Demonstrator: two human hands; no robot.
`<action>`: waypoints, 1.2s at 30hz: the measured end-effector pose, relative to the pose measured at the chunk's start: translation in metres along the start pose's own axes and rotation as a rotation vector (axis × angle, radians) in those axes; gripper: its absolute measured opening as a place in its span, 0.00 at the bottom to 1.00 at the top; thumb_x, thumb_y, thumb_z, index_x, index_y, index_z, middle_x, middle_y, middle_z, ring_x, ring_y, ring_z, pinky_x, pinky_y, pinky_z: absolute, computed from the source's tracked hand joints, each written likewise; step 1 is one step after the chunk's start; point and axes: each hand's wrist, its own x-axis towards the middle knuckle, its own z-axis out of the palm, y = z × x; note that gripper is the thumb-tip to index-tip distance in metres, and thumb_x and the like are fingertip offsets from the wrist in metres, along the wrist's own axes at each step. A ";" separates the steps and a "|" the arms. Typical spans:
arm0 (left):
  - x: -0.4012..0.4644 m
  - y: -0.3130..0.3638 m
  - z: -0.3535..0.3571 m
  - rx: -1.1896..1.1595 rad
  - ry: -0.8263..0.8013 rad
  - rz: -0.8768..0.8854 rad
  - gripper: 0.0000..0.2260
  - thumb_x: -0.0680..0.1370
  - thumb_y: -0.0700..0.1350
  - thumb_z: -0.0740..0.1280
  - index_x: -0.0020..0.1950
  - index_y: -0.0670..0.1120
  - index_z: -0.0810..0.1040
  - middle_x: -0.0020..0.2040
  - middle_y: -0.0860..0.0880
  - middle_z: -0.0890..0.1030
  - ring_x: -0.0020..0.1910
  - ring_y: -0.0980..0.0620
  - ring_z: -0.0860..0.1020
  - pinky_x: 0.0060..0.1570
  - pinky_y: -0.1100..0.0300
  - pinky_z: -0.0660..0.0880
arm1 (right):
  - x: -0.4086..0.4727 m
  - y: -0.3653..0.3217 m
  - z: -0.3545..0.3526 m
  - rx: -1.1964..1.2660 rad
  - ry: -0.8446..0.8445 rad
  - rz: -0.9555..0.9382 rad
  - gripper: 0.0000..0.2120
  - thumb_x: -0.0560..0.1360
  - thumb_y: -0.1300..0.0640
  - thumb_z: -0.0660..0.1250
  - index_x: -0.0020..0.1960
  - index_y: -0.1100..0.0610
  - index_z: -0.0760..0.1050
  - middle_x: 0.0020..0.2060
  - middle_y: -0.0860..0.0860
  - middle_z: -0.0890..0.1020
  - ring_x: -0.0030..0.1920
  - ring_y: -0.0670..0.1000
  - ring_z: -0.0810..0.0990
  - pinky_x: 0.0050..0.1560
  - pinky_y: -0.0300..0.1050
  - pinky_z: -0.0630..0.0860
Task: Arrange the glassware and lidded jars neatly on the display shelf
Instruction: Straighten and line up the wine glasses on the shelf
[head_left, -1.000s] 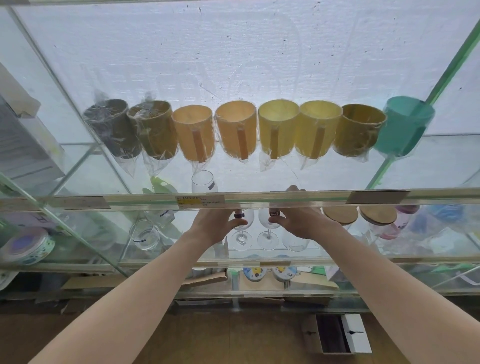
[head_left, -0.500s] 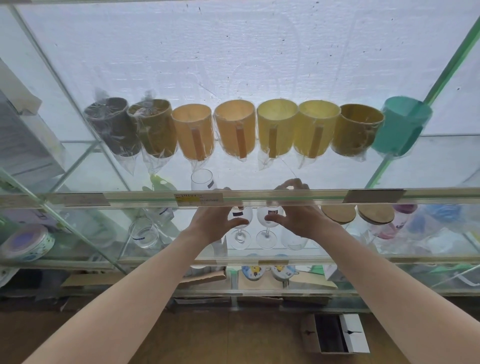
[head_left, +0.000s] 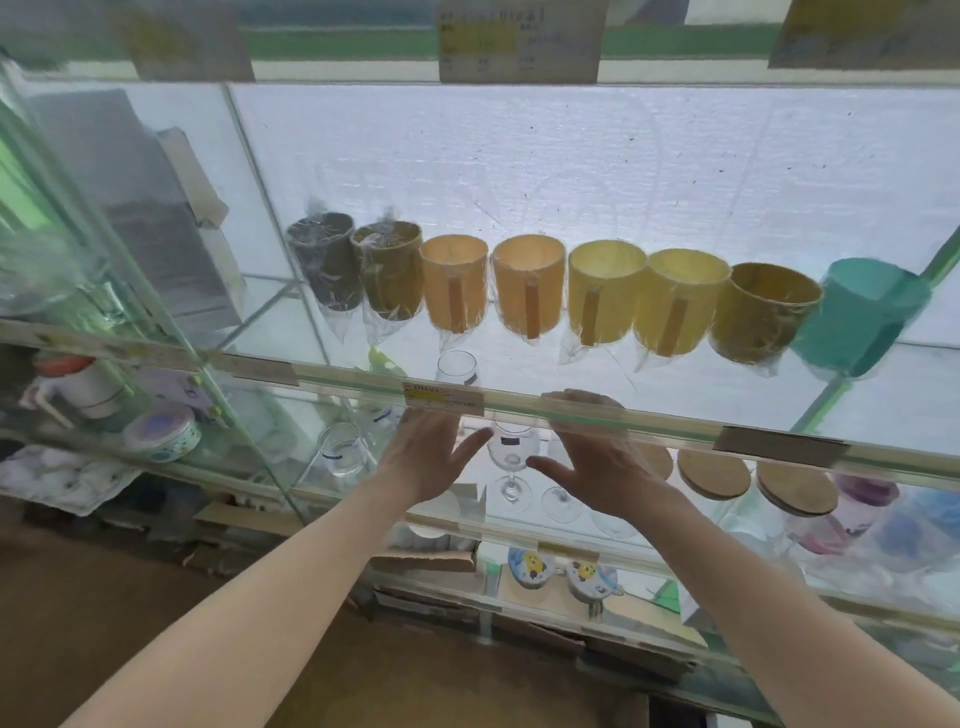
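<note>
Both your hands reach in under the front edge of the upper glass shelf (head_left: 597, 413), and neither one grips anything. Your left hand (head_left: 423, 457) is spread, fingers apart, thumb pointing toward the stemmed wine glass (head_left: 511, 462) that stands upright on the display shelf (head_left: 457, 522) between your hands. Your right hand (head_left: 597, 462) is spread too, its thumb just beside the glass bowl on the other side — whether either thumb actually touches the glass cannot be told. A second stemmed glass (head_left: 561, 501) stands just to the right of the first, its bowl hidden behind your right hand. Further right on the same shelf sit jars with round wooden lids (head_left: 714, 475), close together in a row. To the left, a clear tumbler (head_left: 340, 454) stands apart from the wine glass, and another tumbler (head_left: 457, 369) stands further back, seen through the upper shelf. On that upper shelf a row of plastic-wrapped mugs (head_left: 530, 288) runs from dark brown through orange and yellow to a teal cup (head_left: 862, 317) — all packed side by side. A yellow price label (head_left: 441, 402) sticks to the shelf edge just above your left hand.
</note>
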 end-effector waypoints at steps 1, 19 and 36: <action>-0.006 -0.005 -0.002 0.014 0.003 -0.057 0.27 0.81 0.65 0.52 0.69 0.46 0.69 0.68 0.44 0.74 0.69 0.40 0.70 0.69 0.46 0.66 | 0.003 -0.005 0.000 -0.002 0.016 -0.028 0.31 0.78 0.36 0.61 0.74 0.53 0.62 0.70 0.55 0.72 0.71 0.61 0.67 0.74 0.58 0.61; 0.073 -0.051 -0.003 -0.052 0.058 -0.013 0.15 0.81 0.55 0.63 0.64 0.50 0.73 0.61 0.50 0.75 0.62 0.45 0.70 0.59 0.51 0.70 | 0.047 -0.052 0.023 -0.125 0.020 0.125 0.11 0.79 0.48 0.67 0.49 0.57 0.76 0.51 0.53 0.78 0.57 0.59 0.70 0.61 0.57 0.68; 0.082 -0.073 -0.004 -0.232 -0.104 0.160 0.06 0.75 0.41 0.66 0.38 0.47 0.75 0.40 0.49 0.75 0.40 0.48 0.75 0.37 0.51 0.76 | 0.048 -0.064 0.030 -0.147 0.004 0.300 0.04 0.78 0.49 0.66 0.48 0.49 0.73 0.44 0.47 0.77 0.51 0.56 0.71 0.51 0.53 0.66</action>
